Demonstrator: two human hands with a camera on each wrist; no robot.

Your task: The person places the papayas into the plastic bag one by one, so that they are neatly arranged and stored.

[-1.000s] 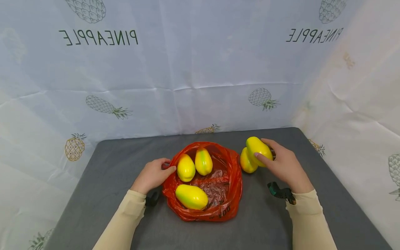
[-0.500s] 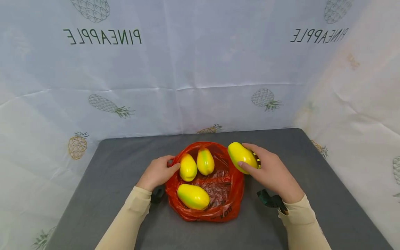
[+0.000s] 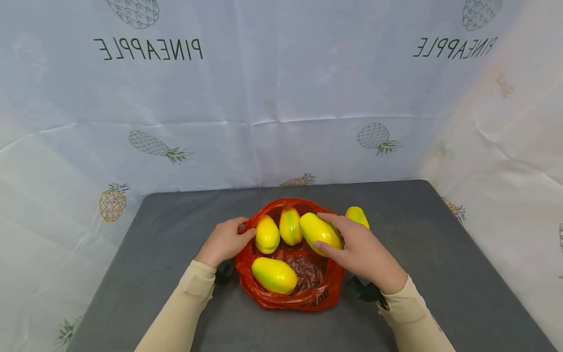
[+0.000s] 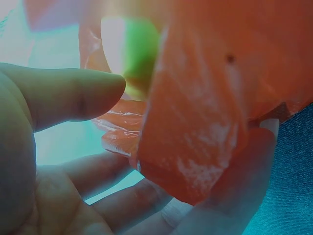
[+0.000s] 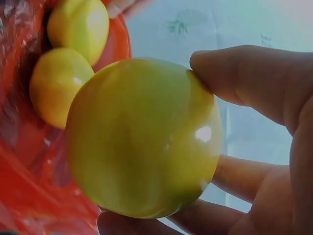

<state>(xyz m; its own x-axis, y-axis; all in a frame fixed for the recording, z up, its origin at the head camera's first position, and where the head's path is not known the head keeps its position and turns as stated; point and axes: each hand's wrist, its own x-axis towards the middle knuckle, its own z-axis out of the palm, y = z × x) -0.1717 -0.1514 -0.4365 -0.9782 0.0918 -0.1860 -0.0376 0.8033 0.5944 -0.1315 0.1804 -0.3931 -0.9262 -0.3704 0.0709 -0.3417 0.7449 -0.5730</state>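
Observation:
A red plastic bag (image 3: pixel 303 302) stands with its mouth spread wide. Inside lie three yellow papayas: one at the left (image 3: pixel 267 234), one at the back (image 3: pixel 290 226) and one at the front (image 3: pixel 274 276). My left hand (image 3: pixel 223 242) holds the bag's left rim; in the left wrist view its thumb and fingers lie on either side of the red film (image 4: pixel 195 127). My right hand (image 3: pixel 365 254) grips another papaya (image 3: pixel 317 231) over the bag's right side, thumb and fingers around it in the right wrist view. Beyond that hand, a further papaya (image 3: pixel 357 215) is partly hidden.
The dark grey table (image 3: pixel 184 215) carries the bag and the papaya outside it. A white cloth (image 3: pixel 272 88) printed with pineapples hangs behind and at both sides. Dark straps (image 3: pixel 368 292) show at the wrists.
My right hand has carried its papaya leftward from beside the other outside papaya to over the bag. My left hand stays at the bag's rim.

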